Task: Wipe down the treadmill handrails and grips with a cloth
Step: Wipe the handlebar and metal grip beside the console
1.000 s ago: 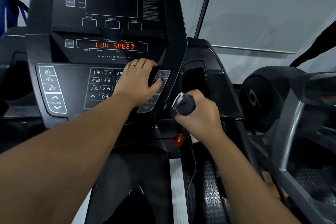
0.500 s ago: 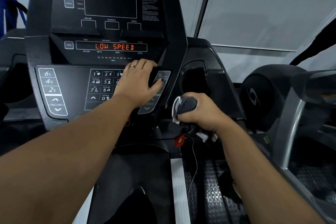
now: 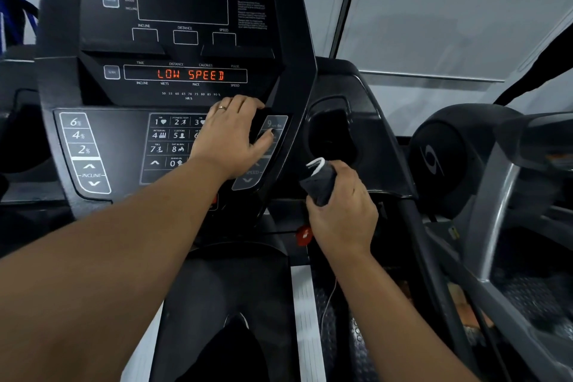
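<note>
Two hands: right (image 3: 341,220) grips cloth (image 3: 321,181) (left (image 3: 231,136) on console (image 3: 117,139)).

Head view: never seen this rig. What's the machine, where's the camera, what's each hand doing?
No robot here: one camera worn on a person's head, looking down at their bare arms. The machine is a treadmill console, its display reading LOW SPEED. The left hand rests on the keypad over something dark; whether its fingers grip it is unclear. The right hand grips a rolled dark cloth with a white edge, in front of the cup holder.
</note>
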Tool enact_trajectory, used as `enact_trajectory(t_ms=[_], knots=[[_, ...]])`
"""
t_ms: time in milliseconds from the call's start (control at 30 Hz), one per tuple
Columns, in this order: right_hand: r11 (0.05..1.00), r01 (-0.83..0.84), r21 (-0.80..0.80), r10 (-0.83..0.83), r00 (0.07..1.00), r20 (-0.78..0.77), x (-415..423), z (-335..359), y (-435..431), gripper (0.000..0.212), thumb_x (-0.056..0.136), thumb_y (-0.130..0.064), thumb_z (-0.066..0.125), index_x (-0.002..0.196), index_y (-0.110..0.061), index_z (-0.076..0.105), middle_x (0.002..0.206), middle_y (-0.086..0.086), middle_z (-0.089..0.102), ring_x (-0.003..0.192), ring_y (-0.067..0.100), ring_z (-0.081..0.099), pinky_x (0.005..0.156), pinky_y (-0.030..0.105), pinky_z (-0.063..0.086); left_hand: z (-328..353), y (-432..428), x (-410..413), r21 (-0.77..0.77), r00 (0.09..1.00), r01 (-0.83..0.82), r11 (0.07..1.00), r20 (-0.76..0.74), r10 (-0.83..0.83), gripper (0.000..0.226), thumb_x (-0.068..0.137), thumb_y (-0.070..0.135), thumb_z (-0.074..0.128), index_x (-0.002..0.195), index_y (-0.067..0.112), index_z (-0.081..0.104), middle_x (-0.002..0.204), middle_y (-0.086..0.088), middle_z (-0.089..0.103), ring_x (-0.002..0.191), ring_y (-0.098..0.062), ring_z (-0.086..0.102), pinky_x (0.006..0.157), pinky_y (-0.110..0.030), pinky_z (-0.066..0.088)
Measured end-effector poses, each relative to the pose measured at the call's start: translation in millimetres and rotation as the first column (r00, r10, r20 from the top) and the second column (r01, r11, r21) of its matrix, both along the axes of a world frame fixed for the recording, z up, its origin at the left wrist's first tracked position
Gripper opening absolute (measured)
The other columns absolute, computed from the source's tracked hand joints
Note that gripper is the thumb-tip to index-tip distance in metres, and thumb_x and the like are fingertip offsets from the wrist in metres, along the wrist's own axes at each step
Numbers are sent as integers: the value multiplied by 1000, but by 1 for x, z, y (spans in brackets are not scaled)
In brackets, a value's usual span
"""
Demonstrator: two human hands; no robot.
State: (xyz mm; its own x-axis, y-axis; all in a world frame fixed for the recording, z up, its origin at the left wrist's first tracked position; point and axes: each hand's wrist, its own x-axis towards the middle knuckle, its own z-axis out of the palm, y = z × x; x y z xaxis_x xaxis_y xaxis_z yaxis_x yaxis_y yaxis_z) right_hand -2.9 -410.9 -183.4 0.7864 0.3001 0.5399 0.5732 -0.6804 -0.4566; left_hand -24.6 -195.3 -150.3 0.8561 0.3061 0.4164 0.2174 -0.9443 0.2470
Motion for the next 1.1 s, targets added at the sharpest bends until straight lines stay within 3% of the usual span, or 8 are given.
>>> enact_trajectory(t_ms=[133,267,367,467,600,733,900,1100], knots=[[997,66,-40,-75,950,-302,2,-11,-28,48,72,-37,77,112,-23,54,97,-9,64,91,15,63,73,27,43,0,1,1,11,1000,-3,1000,-14,3,50,91,48,46,131,18,46,127,0,51,122,-21,44,115,-39,26],[992,-127,-16,100,849,-518,4,-14,-60,86,58,-50,83,130,-27,43,118,-13,54,112,7,53,93,29,46,-1,1,1,15,1000,-2,1000,-22,2,51,91,48,45,131,18,45,127,-1,51,123,-22,44,115,-40,26],[934,-318,159,338,654,-677,3,2,-76,96,62,-48,76,146,-38,29,130,-24,39,125,-5,39,101,19,35,-1,1,1,12,1000,-3,1000,-25,3,51,91,49,44,132,18,45,128,-1,51,123,-22,44,115,-40,27],[887,-358,292,445,488,-751,8,11,-87,92,69,-23,69,147,-47,26,138,-21,41,125,-5,44,97,17,42,-1,2,1,9,1000,-2,1000,-25,2,51,90,49,44,131,18,45,127,-1,51,123,-22,44,115,-41,27],[923,-322,213,380,657,-651,10,13,-82,82,75,-6,77,141,-38,40,123,-24,57,115,-17,49,94,5,40,-1,1,1,10,1000,-3,1000,-25,3,51,90,49,44,131,19,45,127,-1,51,122,-22,44,115,-40,27],[962,-160,222,258,802,-540,0,8,-71,66,67,-22,88,114,-42,46,107,-27,59,106,-19,51,84,-2,37,-2,3,2,10,1000,-4,1000,-24,4,51,90,49,44,131,18,45,128,-1,51,123,-22,44,115,-40,27],[986,-45,160,107,909,-402,-13,-11,-48,61,72,-27,82,124,-24,49,102,-15,54,100,8,57,89,25,47,-4,3,3,16,1000,-5,1000,-23,5,51,91,50,44,131,19,46,128,0,51,123,-21,45,115,-39,27],[1000,-12,-21,6,953,-302,0,-13,-33,55,67,-10,77,118,-11,55,101,0,64,86,18,59,75,22,37,-3,2,3,20,1000,-8,1000,-20,8,51,91,49,43,131,18,46,129,-1,51,124,-22,44,115,-39,27]])
